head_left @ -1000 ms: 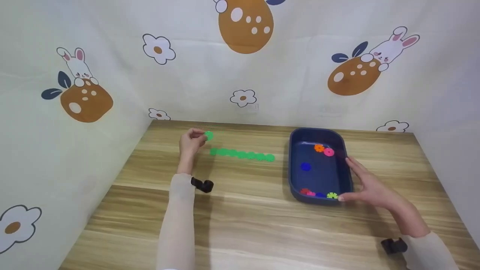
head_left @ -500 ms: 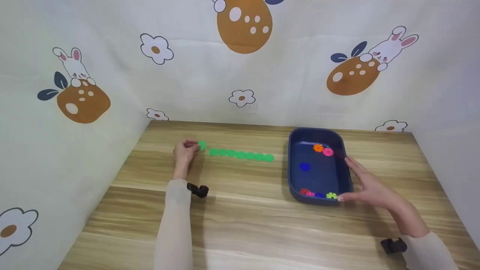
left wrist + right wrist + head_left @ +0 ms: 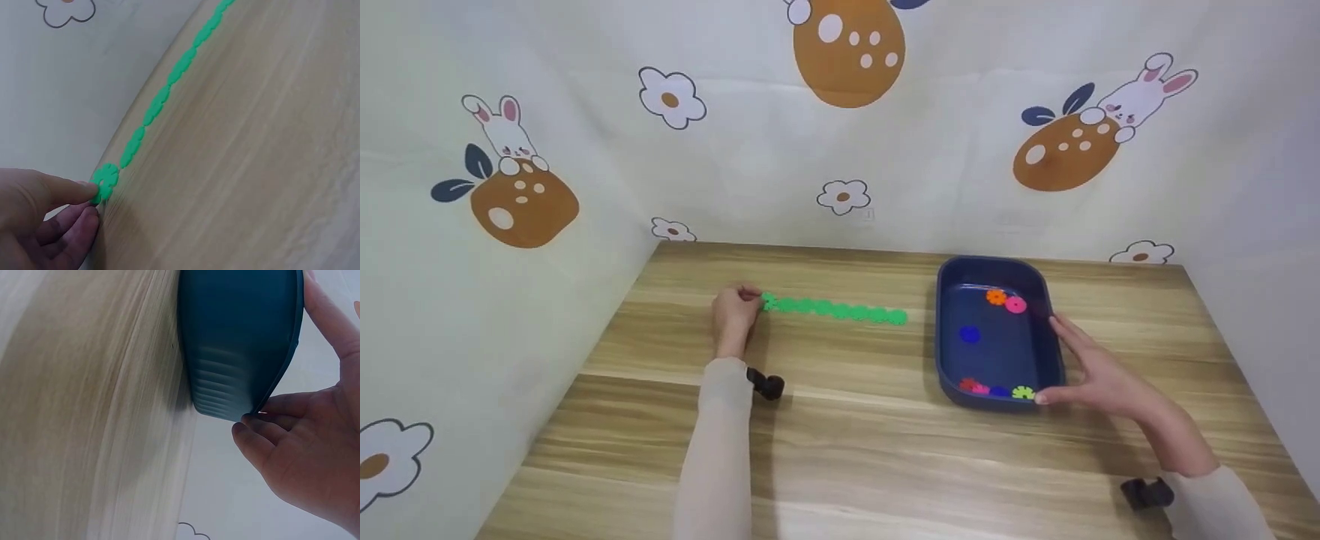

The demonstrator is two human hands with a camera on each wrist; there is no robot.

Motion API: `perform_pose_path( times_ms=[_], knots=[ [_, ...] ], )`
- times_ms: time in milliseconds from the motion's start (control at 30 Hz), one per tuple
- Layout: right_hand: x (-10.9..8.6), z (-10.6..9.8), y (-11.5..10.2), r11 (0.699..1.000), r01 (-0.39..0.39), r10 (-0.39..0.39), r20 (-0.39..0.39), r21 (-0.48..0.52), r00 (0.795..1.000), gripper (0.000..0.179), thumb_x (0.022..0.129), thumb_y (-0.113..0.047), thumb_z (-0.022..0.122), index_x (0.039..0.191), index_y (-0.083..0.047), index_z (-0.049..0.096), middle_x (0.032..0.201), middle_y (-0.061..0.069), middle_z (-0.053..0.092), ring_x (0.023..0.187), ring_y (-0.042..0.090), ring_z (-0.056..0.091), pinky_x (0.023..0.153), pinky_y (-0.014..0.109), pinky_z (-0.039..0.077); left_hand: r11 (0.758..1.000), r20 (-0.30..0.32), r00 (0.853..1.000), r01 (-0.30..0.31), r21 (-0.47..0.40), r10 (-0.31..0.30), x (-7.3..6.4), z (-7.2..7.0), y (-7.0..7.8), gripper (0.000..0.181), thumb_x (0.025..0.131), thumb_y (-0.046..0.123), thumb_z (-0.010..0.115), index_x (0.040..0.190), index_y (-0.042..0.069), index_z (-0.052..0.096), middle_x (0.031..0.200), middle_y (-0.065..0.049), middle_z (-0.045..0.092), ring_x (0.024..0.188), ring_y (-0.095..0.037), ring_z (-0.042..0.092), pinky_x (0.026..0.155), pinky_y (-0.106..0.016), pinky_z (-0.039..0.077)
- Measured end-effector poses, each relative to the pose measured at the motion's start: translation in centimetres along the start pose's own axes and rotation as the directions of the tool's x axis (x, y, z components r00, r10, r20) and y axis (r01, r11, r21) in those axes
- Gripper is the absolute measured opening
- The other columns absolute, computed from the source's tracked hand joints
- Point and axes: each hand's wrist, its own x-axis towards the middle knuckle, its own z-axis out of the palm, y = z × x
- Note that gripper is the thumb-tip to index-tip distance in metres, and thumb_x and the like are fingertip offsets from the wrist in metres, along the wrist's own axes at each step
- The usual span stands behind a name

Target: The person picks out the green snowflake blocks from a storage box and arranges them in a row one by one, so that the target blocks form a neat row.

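Observation:
In the head view my left hand [image 3: 735, 309] pinches a green interlocking disc [image 3: 107, 183] between thumb and fingers. The held disc stands tilted at the left end of a row of green interlocking discs [image 3: 840, 309] lying flat on the table. In the left wrist view it is right beside the nearest disc of that row; I cannot tell whether they touch. My right hand [image 3: 1110, 382] spreads along the right side of a dark blue bin [image 3: 1057, 360], its thumb at the near corner and its fingers touching the rim [image 3: 295, 343].
Inside the bin lie several loose discs, among them an orange disc [image 3: 997, 297], a pink disc [image 3: 1015, 304], a blue disc [image 3: 970, 334] and a yellow disc [image 3: 1023, 393]. A patterned cloth [image 3: 735, 165] encloses the wooden table [image 3: 870, 450] at the back and sides.
My left hand has brought the green disc down toward me, from behind the row to its left end. The right hand and the bin have stayed in place.

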Motion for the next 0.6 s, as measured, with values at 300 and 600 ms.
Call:
perform_pose_path(
  times_ms=[300, 600],
  knots=[
    [-0.3, 0.3, -0.1, 1.0, -0.005, 0.005, 0.001, -0.002, 1.0, 0.116, 0.071, -0.031, 0.089, 0.155, 0.006, 0.018, 0.161, 0.033, 0.012, 0.145, 0.058, 0.016, 0.11, 0.075, 0.02, 0.997, 0.004, 1.0, -0.006, 0.078, 0.006, -0.4, 0.2, -0.2, 0.018, 0.092, 0.01, 0.063, 0.108, 0.007, 0.071, 0.112, -0.011, 0.071, 0.103, -0.025, 0.066, 0.089, -0.037, 0.052],
    [0.3, -0.8, -0.3, 0.999, -0.042, 0.041, -0.019, -0.029, 0.999, 0.108, 0.081, -0.036, 0.081, 0.158, 0.0, 0.014, 0.163, 0.03, 0.011, 0.145, 0.058, 0.016, 0.109, 0.077, 0.02, 0.993, 0.009, 0.996, -0.084, 0.089, 0.083, -0.8, -1.1, 2.8, 0.027, 0.099, 0.021, 0.056, 0.119, 0.007, 0.067, 0.12, -0.011, 0.069, 0.111, -0.027, 0.064, 0.097, -0.042, 0.05]
  ],
)
